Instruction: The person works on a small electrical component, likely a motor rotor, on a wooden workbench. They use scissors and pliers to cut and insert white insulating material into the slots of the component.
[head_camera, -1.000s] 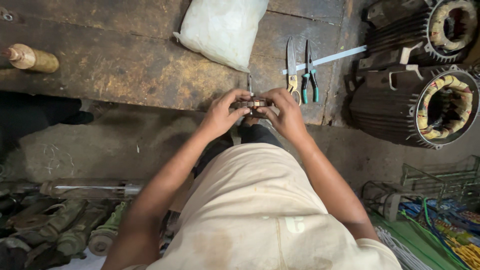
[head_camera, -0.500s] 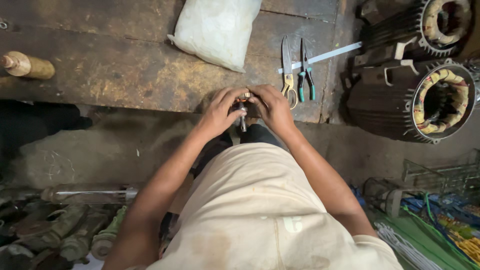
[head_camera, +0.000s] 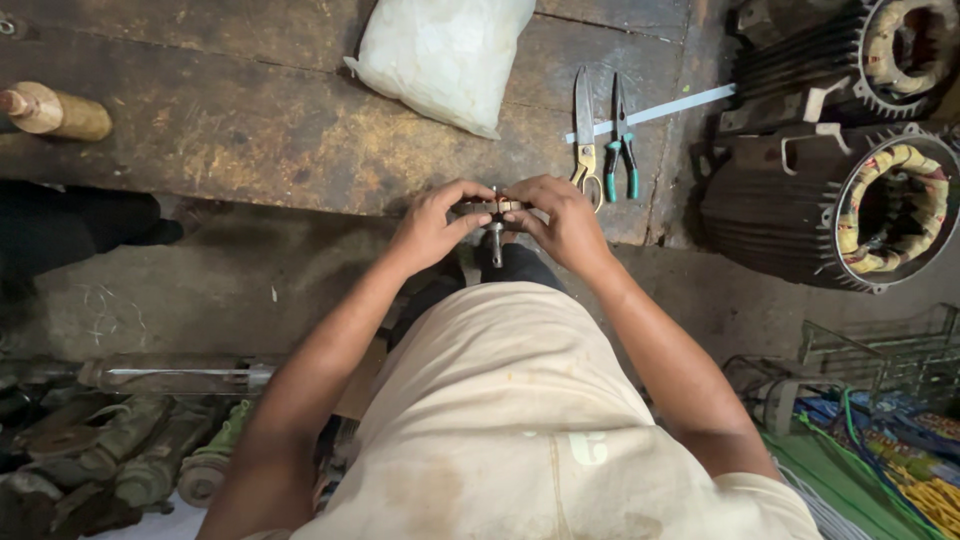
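Rust-stained and scarred, the wooden workbench (head_camera: 250, 130) fills the upper part of the view, and at its near edge both hands meet over a small metal part with a short shaft (head_camera: 494, 228) hanging down from it. The left hand (head_camera: 432, 228) pinches one end of the part between thumb and fingertips; the right hand (head_camera: 562, 222) grips the other end the same way, so both are closed on it. To do this well, the part likely wants even pressure from both sides, with the shaft kept straight, and wrists braced near the bench edge. Just beyond the right hand lie scissors (head_camera: 584, 130) and green-handled pliers (head_camera: 624, 140); a white plastic bag (head_camera: 440, 55) sits at the far edge, and finned motor housings (head_camera: 800, 210) crowd the right end.
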